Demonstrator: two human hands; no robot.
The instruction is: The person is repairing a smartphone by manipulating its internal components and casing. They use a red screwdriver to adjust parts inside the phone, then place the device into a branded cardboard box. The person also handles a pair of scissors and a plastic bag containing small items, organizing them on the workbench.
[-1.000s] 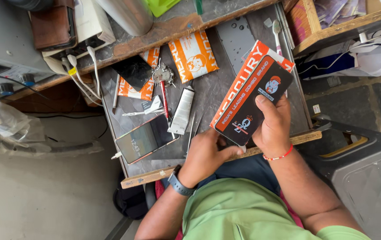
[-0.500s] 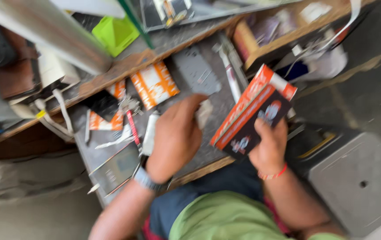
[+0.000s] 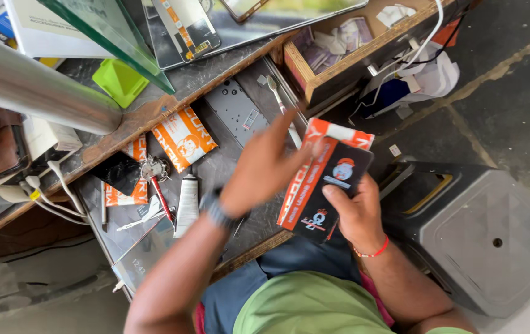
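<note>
Two hands meeting at one box [image 3: 330, 179] above the bench [image 3: 228, 111]: right hand [image 3: 351, 213] clamped around its lower end, left hand [image 3: 259, 173] open, fingers at its top edge — best steadied low, top flap pinched cleanly, clear of the keys [image 3: 152, 168].

Held box [image 3: 325, 179]: flat, orange and black, over desk's front edge.
Orange packets [image 3: 183, 138]: mid-desk.
Phone screen [image 3: 142, 258]: front-left corner.
</note>
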